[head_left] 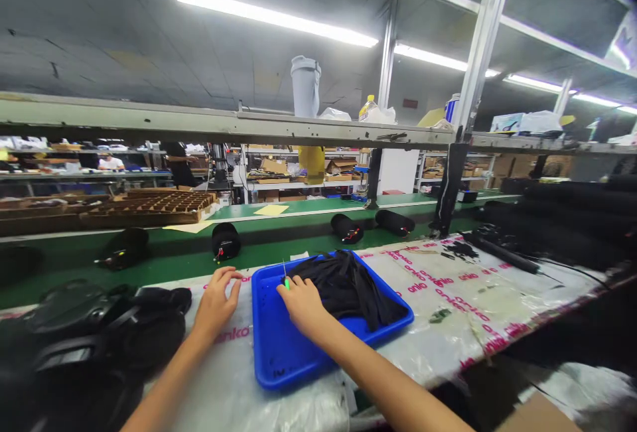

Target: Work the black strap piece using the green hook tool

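A blue plastic tray [279,365] lies on the plastic-covered bench, with dark black cloth or soft strips [348,286] heaped over its back and right side. My right hand [304,304] is over the tray beside the black heap. Its fingers are closed on a small green-handled tool [286,283] whose thin metal tip points up; its exact kind is unclear. To the left of the tray my left hand [217,299] hovers above the bench, fingers curved and apart, holding nothing. Nearest to it on the left are bulky black moulded parts [144,332], partly blurred.
Beyond the bench runs a green conveyor belt [279,246] carrying black cylinders [226,241] with small coloured wire ends. A metal post [450,186] stands behind the tray. A black rod-like tool [502,251] with a cable lies at right. An overhead shelf [279,124] holds a tumbler [305,87].
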`<move>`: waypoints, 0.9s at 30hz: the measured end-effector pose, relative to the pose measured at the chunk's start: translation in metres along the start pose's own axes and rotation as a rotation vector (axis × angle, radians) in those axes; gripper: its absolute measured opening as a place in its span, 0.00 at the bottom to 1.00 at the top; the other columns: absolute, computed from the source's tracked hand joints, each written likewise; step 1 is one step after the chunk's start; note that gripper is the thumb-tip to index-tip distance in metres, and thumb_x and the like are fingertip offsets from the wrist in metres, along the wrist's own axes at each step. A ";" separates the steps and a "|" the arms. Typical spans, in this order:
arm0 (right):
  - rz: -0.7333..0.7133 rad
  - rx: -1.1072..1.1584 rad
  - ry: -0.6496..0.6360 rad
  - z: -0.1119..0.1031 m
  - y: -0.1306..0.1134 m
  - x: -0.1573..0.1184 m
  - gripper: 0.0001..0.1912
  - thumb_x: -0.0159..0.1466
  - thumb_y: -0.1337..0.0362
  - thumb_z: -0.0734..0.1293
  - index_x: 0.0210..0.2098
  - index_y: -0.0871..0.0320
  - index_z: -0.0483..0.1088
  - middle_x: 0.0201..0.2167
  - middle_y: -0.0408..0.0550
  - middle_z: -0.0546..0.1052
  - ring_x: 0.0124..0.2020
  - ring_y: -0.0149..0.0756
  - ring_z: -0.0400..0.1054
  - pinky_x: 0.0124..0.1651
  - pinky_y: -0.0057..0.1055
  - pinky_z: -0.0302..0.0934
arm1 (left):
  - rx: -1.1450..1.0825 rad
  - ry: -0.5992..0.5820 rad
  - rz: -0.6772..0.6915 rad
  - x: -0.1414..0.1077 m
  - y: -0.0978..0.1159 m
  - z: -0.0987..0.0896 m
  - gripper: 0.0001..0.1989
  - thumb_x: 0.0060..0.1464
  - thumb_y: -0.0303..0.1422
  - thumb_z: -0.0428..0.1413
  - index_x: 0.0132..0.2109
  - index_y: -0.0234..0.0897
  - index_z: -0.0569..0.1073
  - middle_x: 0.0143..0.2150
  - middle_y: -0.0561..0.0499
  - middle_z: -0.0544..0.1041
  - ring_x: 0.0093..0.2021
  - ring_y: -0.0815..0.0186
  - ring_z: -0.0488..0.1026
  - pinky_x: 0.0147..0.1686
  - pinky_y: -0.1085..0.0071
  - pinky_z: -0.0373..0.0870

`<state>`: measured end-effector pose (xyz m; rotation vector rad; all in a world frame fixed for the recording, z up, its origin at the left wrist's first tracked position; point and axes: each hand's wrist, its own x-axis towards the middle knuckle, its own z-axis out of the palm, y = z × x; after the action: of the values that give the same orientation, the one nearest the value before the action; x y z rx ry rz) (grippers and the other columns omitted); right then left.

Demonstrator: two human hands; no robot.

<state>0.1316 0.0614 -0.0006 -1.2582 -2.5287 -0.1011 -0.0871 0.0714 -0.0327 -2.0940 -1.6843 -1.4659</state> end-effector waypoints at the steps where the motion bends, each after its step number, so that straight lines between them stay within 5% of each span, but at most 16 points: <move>1: 0.007 -0.041 -0.022 0.003 0.002 0.009 0.10 0.67 0.66 0.65 0.47 0.61 0.69 0.49 0.51 0.71 0.50 0.43 0.67 0.51 0.47 0.64 | -0.004 -0.008 0.001 0.000 -0.001 0.001 0.09 0.59 0.35 0.52 0.39 0.33 0.71 0.46 0.46 0.70 0.48 0.60 0.68 0.49 0.54 0.66; 11: -0.115 -0.061 -0.122 0.004 0.030 0.056 0.09 0.68 0.63 0.65 0.43 0.62 0.70 0.41 0.48 0.74 0.41 0.38 0.71 0.45 0.40 0.68 | -0.086 -0.143 -0.015 -0.004 0.010 0.006 0.10 0.59 0.35 0.49 0.39 0.33 0.72 0.48 0.45 0.70 0.51 0.57 0.68 0.53 0.50 0.62; 20: -0.077 0.354 0.104 0.005 0.018 0.055 0.08 0.69 0.66 0.62 0.45 0.61 0.71 0.38 0.46 0.76 0.40 0.37 0.73 0.45 0.41 0.68 | -0.238 -0.261 -0.125 -0.011 0.028 0.006 0.14 0.58 0.41 0.48 0.40 0.37 0.74 0.48 0.41 0.70 0.50 0.56 0.68 0.54 0.57 0.60; 23: -0.044 0.513 0.174 -0.001 0.017 0.047 0.08 0.69 0.68 0.62 0.45 0.60 0.71 0.39 0.45 0.77 0.42 0.37 0.72 0.45 0.39 0.67 | -0.351 -0.238 -0.280 -0.012 0.034 0.009 0.17 0.55 0.47 0.51 0.38 0.37 0.74 0.31 0.48 0.73 0.34 0.62 0.71 0.38 0.68 0.64; 27: -0.005 0.674 0.243 -0.009 0.016 0.042 0.09 0.69 0.68 0.61 0.44 0.56 0.72 0.39 0.44 0.78 0.42 0.38 0.72 0.44 0.32 0.64 | -0.621 -0.313 -0.601 -0.014 0.047 0.019 0.33 0.43 0.63 0.50 0.32 0.33 0.72 0.11 0.55 0.65 0.12 0.74 0.53 0.17 0.75 0.46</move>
<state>0.1227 0.1017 0.0195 -0.8953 -2.0812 0.5213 -0.0372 0.0537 -0.0308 -2.3021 -2.3721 -2.1515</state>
